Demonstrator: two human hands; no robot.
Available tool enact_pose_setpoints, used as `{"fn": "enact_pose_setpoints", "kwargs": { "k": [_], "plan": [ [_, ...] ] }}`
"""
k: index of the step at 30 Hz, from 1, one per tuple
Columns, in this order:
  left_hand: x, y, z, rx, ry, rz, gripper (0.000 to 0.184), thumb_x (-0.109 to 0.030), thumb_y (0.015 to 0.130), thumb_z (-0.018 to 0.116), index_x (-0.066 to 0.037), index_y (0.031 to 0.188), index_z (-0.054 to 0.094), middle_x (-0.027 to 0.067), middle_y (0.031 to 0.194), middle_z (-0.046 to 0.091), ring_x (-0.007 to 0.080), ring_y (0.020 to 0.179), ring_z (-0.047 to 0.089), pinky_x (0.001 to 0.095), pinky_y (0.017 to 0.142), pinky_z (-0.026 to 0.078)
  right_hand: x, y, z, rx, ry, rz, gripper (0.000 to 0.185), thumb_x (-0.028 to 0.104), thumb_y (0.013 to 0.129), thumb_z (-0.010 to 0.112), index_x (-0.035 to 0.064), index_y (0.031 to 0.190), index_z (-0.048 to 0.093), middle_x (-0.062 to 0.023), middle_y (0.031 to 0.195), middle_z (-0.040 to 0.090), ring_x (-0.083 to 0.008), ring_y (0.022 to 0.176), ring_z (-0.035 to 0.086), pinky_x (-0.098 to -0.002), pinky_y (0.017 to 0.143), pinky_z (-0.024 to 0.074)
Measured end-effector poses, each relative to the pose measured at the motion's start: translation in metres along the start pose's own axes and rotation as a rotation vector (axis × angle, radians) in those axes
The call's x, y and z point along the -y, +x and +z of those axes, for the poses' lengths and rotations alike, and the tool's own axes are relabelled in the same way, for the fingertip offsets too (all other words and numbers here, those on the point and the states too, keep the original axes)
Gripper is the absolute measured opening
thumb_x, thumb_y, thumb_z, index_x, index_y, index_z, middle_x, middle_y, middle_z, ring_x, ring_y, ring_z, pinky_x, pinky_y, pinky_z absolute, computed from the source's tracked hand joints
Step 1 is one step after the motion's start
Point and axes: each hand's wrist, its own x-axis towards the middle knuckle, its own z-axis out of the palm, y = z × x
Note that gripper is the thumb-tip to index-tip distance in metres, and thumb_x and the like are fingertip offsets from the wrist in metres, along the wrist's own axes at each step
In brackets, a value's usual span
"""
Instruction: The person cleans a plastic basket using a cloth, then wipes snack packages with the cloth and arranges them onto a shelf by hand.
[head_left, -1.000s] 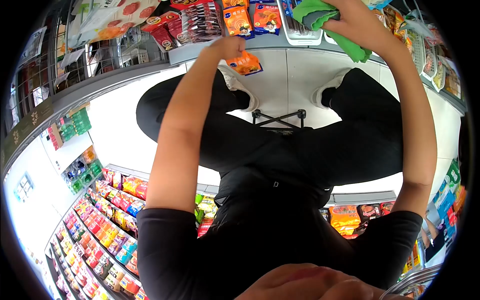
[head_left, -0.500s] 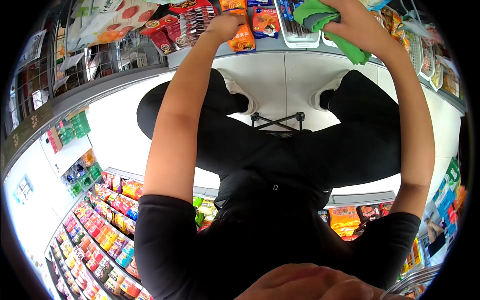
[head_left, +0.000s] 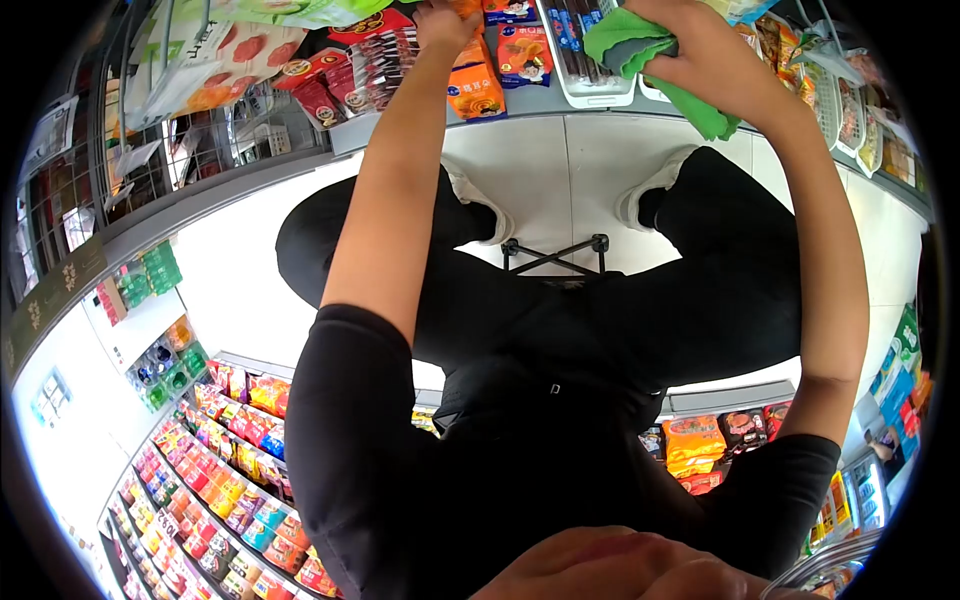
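My left hand (head_left: 445, 27) is at the top edge, its fingers closed on the edge of an orange packet (head_left: 465, 9). Below it, another orange packet (head_left: 476, 92) lies at the front of the grey shelf (head_left: 540, 100), beside a red-and-blue packet (head_left: 524, 55). Dark red packets (head_left: 385, 65) are to the left of the hand. My right hand (head_left: 690, 50) grips a green cloth (head_left: 700, 108), which has a grey patch and hangs over the shelf edge. Left of the cloth stands a white basket (head_left: 600, 97) of long, thin packs.
Wire racks (head_left: 230, 130) stand at the upper left, and white baskets (head_left: 850, 130) of snacks at the upper right. A black folding frame (head_left: 555, 256) is between my feet. Shelves of colourful packets (head_left: 220, 470) are at the lower left, with an orange stack (head_left: 693, 445) at the lower right.
My left hand has moved up and farther back on the shelf. The orange packet it held lies at the shelf front. My right hand keeps the cloth in nearly the same place.
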Motion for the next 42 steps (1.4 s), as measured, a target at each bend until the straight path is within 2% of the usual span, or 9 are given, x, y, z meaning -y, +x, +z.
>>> {"fn": "enact_pose_setpoints", "kwargs": {
  "k": [4, 8, 12, 15, 21, 24, 33, 39, 42],
  "plan": [
    [-0.017, -0.002, 0.020, -0.558, -0.012, 0.041, 0.068, -0.061, 0.095, 0.055, -0.014, 0.145, 0.056, 0.0168, 0.148, 0.055, 0.0397, 0.136, 0.046, 0.0520, 0.116, 0.033, -0.004, -0.001, 0.000, -0.010, 0.010, -0.002, 0.031, 0.015, 0.076, 0.071, 0.0012, 0.102, 0.063, -0.0216, 0.096, 0.067, -0.0432, 0.095, 0.066, -0.0489, 0.083, 0.0522],
    [0.016, 0.044, 0.068, -0.370, -0.013, 0.062, 0.064, -0.059, 0.096, 0.053, -0.016, 0.142, 0.058, 0.0158, 0.149, 0.053, 0.0386, 0.134, 0.049, 0.0554, 0.115, 0.032, -0.008, -0.001, -0.001, -0.012, -0.039, -0.022, 0.030, 0.017, 0.076, 0.071, 0.0010, 0.101, 0.064, -0.0221, 0.095, 0.067, -0.0435, 0.094, 0.065, -0.0493, 0.083, 0.0519],
    [0.055, 0.087, 0.096, 0.077, -1.694, 0.069, 0.059, -0.051, 0.096, 0.058, -0.009, 0.137, 0.058, 0.0182, 0.138, 0.061, 0.0294, 0.119, 0.061, 0.0445, 0.108, 0.045, -0.008, 0.000, 0.001, -0.008, 0.001, -0.024, 0.029, 0.018, 0.077, 0.071, 0.0008, 0.100, 0.064, -0.0222, 0.094, 0.067, -0.0433, 0.093, 0.065, -0.0498, 0.083, 0.0514],
    [0.056, 0.073, 0.077, -0.389, -0.088, 0.385, 0.053, -0.039, 0.097, 0.065, -0.007, 0.138, 0.056, 0.0171, 0.131, 0.064, 0.0275, 0.119, 0.061, 0.0435, 0.100, 0.051, -0.009, 0.001, 0.004, -0.016, -0.020, -0.043, 0.028, 0.017, 0.077, 0.070, 0.0009, 0.099, 0.064, -0.0216, 0.093, 0.067, -0.0426, 0.092, 0.065, -0.0497, 0.083, 0.0513],
    [0.052, 0.057, 0.057, -0.032, -1.570, 0.161, 0.056, -0.036, 0.094, 0.071, -0.001, 0.135, 0.054, 0.0194, 0.114, 0.069, 0.0420, 0.112, 0.064, 0.0524, 0.090, 0.057, -0.007, -0.001, 0.000, -0.013, -0.045, -0.034, 0.029, 0.017, 0.076, 0.071, 0.0009, 0.099, 0.065, -0.0211, 0.093, 0.067, -0.0419, 0.094, 0.066, -0.0494, 0.084, 0.0513],
    [0.048, 0.042, 0.034, 0.289, -1.859, 0.711, 0.056, -0.036, 0.094, 0.071, 0.001, 0.132, 0.055, 0.0182, 0.101, 0.072, 0.0457, 0.094, 0.069, 0.0521, 0.083, 0.059, -0.008, -0.002, 0.002, -0.035, -0.043, -0.071, 0.029, 0.017, 0.076, 0.071, 0.0005, 0.099, 0.065, -0.0213, 0.095, 0.067, -0.0418, 0.095, 0.065, -0.0495, 0.085, 0.0513],
    [0.046, -0.050, -0.045, -0.394, -0.461, 0.080, 0.050, -0.040, 0.083, 0.078, 0.000, 0.112, 0.067, 0.0198, 0.097, 0.073, 0.0357, 0.087, 0.071, 0.0458, 0.079, 0.055, -0.004, -0.003, -0.001, -0.036, 0.016, -0.060, 0.029, 0.016, 0.076, 0.071, -0.0015, 0.099, 0.066, -0.0230, 0.095, 0.068, -0.0425, 0.094, 0.066, -0.0492, 0.084, 0.0524],
    [0.067, -0.036, -0.025, -0.741, -0.729, 0.126, 0.049, -0.034, 0.087, 0.077, 0.002, 0.117, 0.066, 0.0170, 0.100, 0.074, 0.0330, 0.091, 0.070, 0.0414, 0.083, 0.054, -0.008, -0.007, -0.003, -0.064, -0.039, -0.087, 0.029, 0.017, 0.076, 0.072, -0.0018, 0.097, 0.065, -0.0244, 0.094, 0.068, -0.0434, 0.094, 0.066, -0.0491, 0.083, 0.0527],
    [0.076, -0.044, -0.043, -0.427, -0.995, -0.117, 0.050, -0.029, 0.088, 0.077, 0.003, 0.123, 0.063, 0.0154, 0.110, 0.073, 0.0324, 0.098, 0.069, 0.0403, 0.088, 0.052, -0.011, -0.006, -0.002, -0.092, -0.099, -0.101, 0.029, 0.017, 0.076, 0.072, -0.0014, 0.097, 0.065, -0.0246, 0.095, 0.068, -0.0438, 0.094, 0.066, -0.0493, 0.084, 0.0527]
  ]
}}
